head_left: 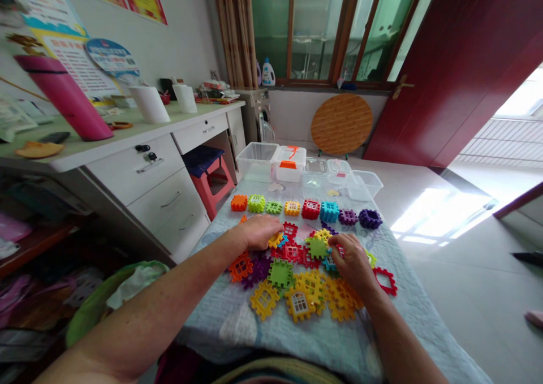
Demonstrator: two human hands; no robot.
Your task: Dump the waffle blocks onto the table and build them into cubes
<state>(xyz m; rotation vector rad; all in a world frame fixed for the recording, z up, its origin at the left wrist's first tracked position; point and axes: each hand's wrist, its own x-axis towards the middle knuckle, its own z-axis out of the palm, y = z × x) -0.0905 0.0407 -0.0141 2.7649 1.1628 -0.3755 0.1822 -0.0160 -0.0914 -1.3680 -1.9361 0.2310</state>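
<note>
Interlocking plastic building squares with notched edges lie in a loose pile in front of me. My left hand (263,232) is closed at the pile's left side, its fingers on a yellow building square (275,240) beside a small blue part. My right hand (350,255) is curled at the pile's right side, fingertips pressed together by a green building square (318,248); what they pinch is hidden. Between the hands lie red squares (292,252). Nearer me are a yellow window square (299,303), another green square (280,273) and an orange square (241,267).
Several assembled cubes stand in a row behind the pile, from an orange cube (238,203) to a dark purple cube (370,219). Clear plastic boxes (257,166) and a lidded box with an orange clasp (289,172) line the table's far end. A desk (148,146) stands left.
</note>
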